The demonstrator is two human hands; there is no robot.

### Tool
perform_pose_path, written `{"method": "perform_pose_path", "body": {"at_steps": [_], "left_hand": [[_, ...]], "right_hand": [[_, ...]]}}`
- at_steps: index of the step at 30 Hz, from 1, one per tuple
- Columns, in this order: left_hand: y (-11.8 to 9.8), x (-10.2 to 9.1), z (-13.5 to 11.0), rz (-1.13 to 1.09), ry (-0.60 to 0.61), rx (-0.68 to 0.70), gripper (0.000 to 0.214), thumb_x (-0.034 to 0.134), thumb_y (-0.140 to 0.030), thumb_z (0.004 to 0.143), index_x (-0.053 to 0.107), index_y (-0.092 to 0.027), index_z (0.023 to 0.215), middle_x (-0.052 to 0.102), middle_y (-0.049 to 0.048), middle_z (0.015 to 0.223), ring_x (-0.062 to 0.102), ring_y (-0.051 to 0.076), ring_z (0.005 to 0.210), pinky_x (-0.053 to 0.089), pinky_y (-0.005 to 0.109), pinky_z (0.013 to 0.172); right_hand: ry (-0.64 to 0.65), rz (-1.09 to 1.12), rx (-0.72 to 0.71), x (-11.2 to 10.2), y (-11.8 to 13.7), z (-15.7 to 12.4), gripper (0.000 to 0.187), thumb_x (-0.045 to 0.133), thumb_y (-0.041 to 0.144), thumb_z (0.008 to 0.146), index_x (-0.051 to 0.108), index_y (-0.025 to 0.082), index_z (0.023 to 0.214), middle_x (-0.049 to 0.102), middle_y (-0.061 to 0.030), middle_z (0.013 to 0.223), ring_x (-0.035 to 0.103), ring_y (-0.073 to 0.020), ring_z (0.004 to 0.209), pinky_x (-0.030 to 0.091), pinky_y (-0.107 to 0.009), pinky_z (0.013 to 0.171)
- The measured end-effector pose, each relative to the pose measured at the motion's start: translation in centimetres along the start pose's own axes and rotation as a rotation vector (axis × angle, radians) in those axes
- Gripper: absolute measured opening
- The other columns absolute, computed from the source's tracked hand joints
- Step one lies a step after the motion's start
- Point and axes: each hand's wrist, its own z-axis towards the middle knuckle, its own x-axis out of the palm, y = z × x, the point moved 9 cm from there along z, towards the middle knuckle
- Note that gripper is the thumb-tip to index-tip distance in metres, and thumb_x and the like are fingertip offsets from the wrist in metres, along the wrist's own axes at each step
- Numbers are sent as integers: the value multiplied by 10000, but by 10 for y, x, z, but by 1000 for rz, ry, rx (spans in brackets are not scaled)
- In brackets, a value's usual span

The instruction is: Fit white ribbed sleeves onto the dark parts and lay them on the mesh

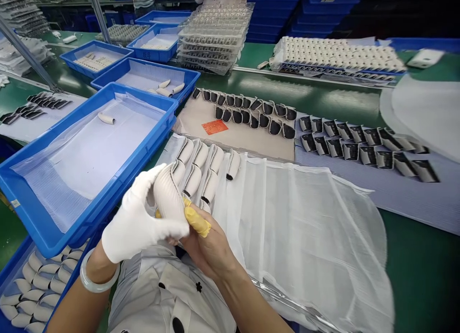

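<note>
My left hand (140,218), in a white cotton glove, grips a ribbed white curved plastic part (168,194) from the left. My right hand (204,242) holds the same part from below, with yellow finger cots (196,219) on its fingers. A pale bangle (99,271) circles my left wrist. Just beyond my hands, several similar white curved parts (201,165) stand in rows on a sheet of white mesh cloth (294,227). The lower part of the held piece is hidden by my fingers.
Blue plastic trays (89,170) lined with clear film stand to my left, and one at lower left holds several white parts. Black-and-white parts (359,146) lie in rows on cardboard and a grey sheet. Stacked clear trays (212,40) and a co-worker's sleeve are at the back.
</note>
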Motion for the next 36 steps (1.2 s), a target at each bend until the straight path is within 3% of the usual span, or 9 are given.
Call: {"method": "perform_pose_path", "body": {"at_steps": [2,4,9,13,15,19,23,27,36], "left_hand": [[0,-11,1,-88,-136,4,459,720,-346,728,623,-219,1158,641,61,1164,578,248,1104,489,336,926],[2,-21,2,-127,-247,-2,246,632,-359,812,697,-187,975,697,48,994,634,203,949,513,283,834],[15,-23,3,-191,-250,-124,299,570,-423,847,704,-168,929,696,44,901,632,154,747,504,228,613],[12,-14,3,-270,-125,-162,372,476,-468,886,682,-180,1000,691,62,953,637,162,771,519,257,650],[6,-11,4,-205,-71,-160,355,601,-453,807,654,-203,1055,671,61,1042,632,200,915,523,286,761],[4,-8,4,37,-30,-249,678,840,-295,519,579,-257,1144,620,33,1126,583,241,1038,510,296,811],[1,-19,7,106,-167,-280,338,667,-473,722,635,-214,936,646,24,908,605,189,844,509,281,697],[6,-23,11,107,-197,-327,389,622,-577,722,632,-199,810,624,0,744,579,155,677,486,256,576],[12,-25,11,105,-162,-351,358,606,-535,749,622,-180,803,622,6,728,587,157,652,476,250,543]], "right_hand": [[75,15,20,7,-3,0,314,615,436,849,693,135,890,660,-61,789,541,-97,562,414,-221,543],[119,52,57,12,-9,-1,333,617,443,845,686,127,922,665,-80,838,567,-102,559,412,-222,531],[136,162,113,19,-15,-3,339,635,442,829,679,120,927,675,-99,876,592,-109,522,396,-215,489],[105,199,134,18,-13,-3,362,614,462,836,687,115,911,681,-102,859,565,-102,493,381,-219,481],[87,209,157,16,-14,-3,363,592,456,851,687,106,868,669,-80,758,538,-98,477,368,-218,484],[129,293,200,18,-20,-3,301,570,376,875,675,107,790,561,-14,507,461,-90,458,328,-206,493],[199,463,260,28,-27,-4,253,560,284,862,692,72,901,637,-69,765,351,-35,436,276,-185,446],[175,615,342,34,-34,-5,192,595,163,795,667,58,939,638,-64,831,309,-20,456,278,-142,430],[122,712,385,36,-42,-4,244,619,122,750,641,47,981,655,-79,856,337,-29,500,341,-101,445]]}}
